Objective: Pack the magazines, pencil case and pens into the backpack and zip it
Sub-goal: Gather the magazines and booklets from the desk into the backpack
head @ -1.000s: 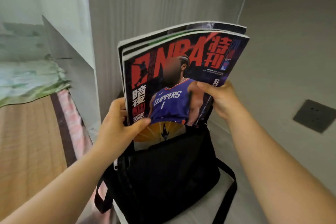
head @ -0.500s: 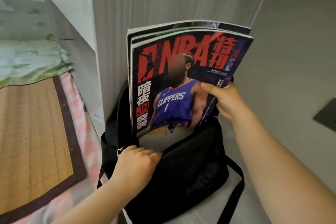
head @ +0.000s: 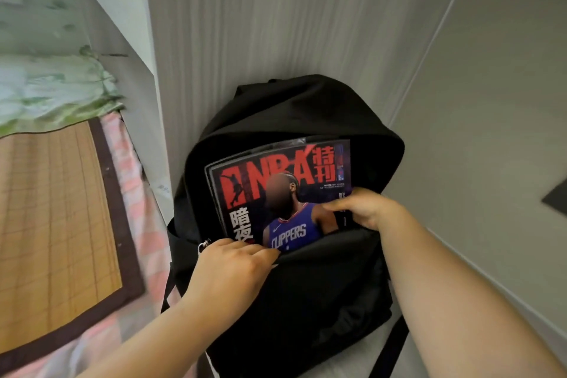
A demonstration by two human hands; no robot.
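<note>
A black backpack (head: 325,291) stands upright against a grey wall, its main compartment open. A stack of magazines (head: 276,184), the front one with a red and dark basketball cover, sits deep inside the opening, with only the upper half showing. My right hand (head: 365,209) grips the stack's right edge, thumb across the cover. My left hand (head: 233,270) holds the front lip of the backpack's opening, fingers curled over the fabric, beside a metal zipper pull (head: 204,245). No pencil case or pens are in view.
A bed with a bamboo mat (head: 52,221), pink checked sheet (head: 135,181) and green patterned bedding (head: 52,86) lies to the left. A white wall panel stands behind the bag. A dark square plate (head: 557,198) sits on the surface at the right edge.
The magazines have slid down into the backpack, guided by my right hand. My left hand moved from the stack's lower left corner to the bag's front lip.
</note>
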